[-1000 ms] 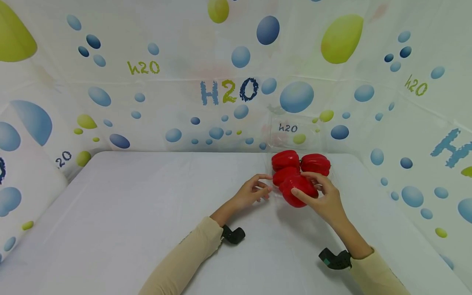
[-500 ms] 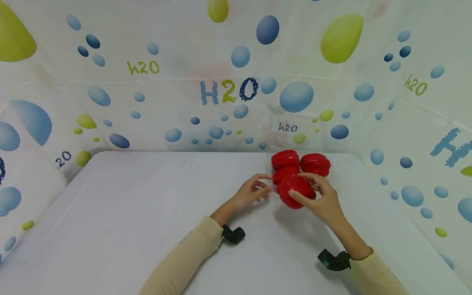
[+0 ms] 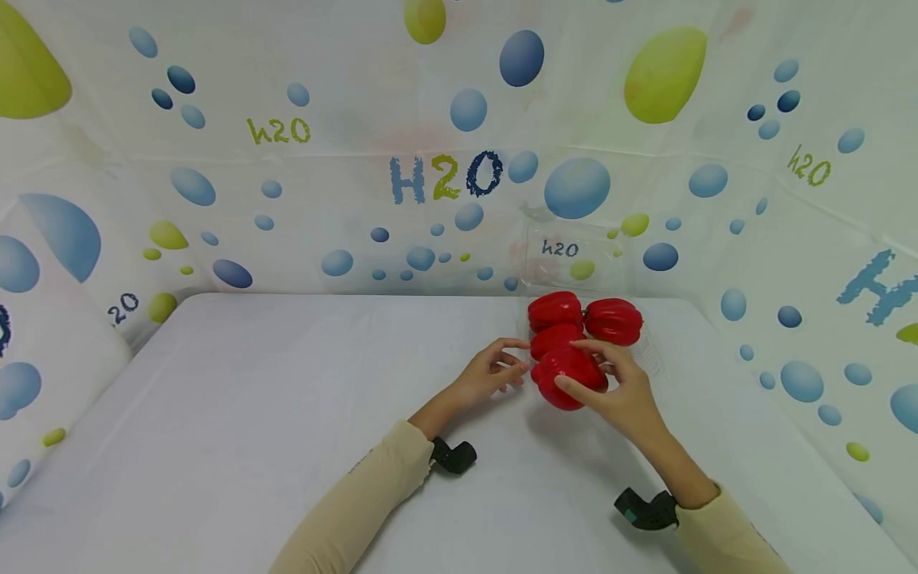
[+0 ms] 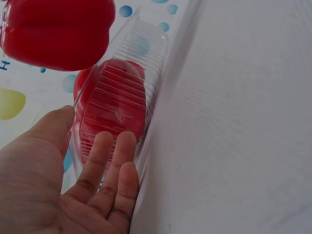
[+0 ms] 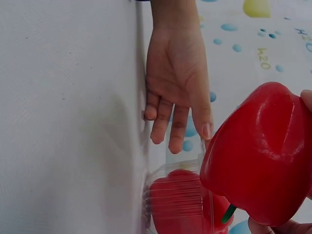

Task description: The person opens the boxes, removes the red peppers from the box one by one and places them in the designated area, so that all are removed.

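My right hand (image 3: pixel 624 391) grips a red bell pepper (image 3: pixel 569 381) with the thumb on the near side and fingers on the far side. In the right wrist view the pepper's short green stem (image 5: pixel 228 213) points downward. A clear ribbed plastic container (image 4: pixel 152 53) holds more red peppers (image 3: pixel 555 312); one of them (image 3: pixel 614 320) lies on the right. The held pepper is above the container, near its front. My left hand (image 3: pixel 489 375) touches the container's left rim with thumb and index finger. Its other fingers are fairly straight beside the wall, as the left wrist view shows.
A transparent lid (image 3: pixel 606 275) stands up behind the container, against the patterned backdrop (image 3: pixel 344 223). White cloth covers the table (image 3: pixel 287 414). Black wrist cameras (image 3: pixel 453 457) sit under both forearms.
The right hand has drawn the held pepper slightly left and toward the viewer. The left hand, container and other peppers have stayed in place.
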### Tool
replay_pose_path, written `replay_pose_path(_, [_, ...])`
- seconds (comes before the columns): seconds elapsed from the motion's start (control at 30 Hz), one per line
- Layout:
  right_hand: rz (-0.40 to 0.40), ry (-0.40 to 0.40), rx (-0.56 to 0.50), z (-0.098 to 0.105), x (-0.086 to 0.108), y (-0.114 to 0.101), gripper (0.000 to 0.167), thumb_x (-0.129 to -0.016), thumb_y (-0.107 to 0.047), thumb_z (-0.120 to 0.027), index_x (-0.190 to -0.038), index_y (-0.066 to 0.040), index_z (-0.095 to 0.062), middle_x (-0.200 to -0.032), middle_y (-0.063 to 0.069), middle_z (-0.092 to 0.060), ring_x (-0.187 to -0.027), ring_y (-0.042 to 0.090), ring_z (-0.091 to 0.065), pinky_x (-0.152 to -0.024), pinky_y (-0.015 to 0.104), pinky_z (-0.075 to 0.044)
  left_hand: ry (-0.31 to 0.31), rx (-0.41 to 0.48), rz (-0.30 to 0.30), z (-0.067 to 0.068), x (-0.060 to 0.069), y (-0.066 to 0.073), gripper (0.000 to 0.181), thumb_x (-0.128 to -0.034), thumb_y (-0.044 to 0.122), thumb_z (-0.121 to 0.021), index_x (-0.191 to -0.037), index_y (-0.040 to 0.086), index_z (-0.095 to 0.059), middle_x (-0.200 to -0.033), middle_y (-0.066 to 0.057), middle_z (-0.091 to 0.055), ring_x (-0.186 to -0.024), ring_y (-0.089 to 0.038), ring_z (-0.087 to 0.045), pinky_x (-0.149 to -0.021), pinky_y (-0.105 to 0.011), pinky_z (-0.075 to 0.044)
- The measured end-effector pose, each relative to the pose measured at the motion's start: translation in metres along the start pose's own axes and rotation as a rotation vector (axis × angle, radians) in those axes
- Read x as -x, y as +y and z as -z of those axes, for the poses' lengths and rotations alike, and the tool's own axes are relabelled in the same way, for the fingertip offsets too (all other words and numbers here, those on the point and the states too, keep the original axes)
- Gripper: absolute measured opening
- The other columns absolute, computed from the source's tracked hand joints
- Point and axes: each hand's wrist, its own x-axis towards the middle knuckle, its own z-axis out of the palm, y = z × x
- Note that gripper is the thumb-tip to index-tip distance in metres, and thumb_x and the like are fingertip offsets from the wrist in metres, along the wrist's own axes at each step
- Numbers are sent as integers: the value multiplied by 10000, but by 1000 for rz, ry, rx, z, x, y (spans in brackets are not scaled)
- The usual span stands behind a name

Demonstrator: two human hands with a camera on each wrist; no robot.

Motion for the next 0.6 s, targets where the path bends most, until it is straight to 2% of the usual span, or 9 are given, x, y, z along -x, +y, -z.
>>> replay_pose_path(0.3, [6,-30,6,-2,0,1,582,-740,-155,-833,-1268,-106,-593,-1253,123,-579,-1052,244,-524,-785,231,-498,-6,21,7,0,0,-1,431,-996,167,-561,-1403,93,-440,-1138,-194,-622,-955,-384,-639,-732,-356,-551])
replay_pose_path(0.6, [15,-50,18,-5,1,2,584,-731,-158,-838,-1259,-103,-595,-1251,117,-578,-1069,247,-522,-789,258,-504,2,-5,17,0,-1,0,404,-987,197,-584,-1372,141,-477,-1134,-151,-639,-919,-286,-660,-712,-274,-532])
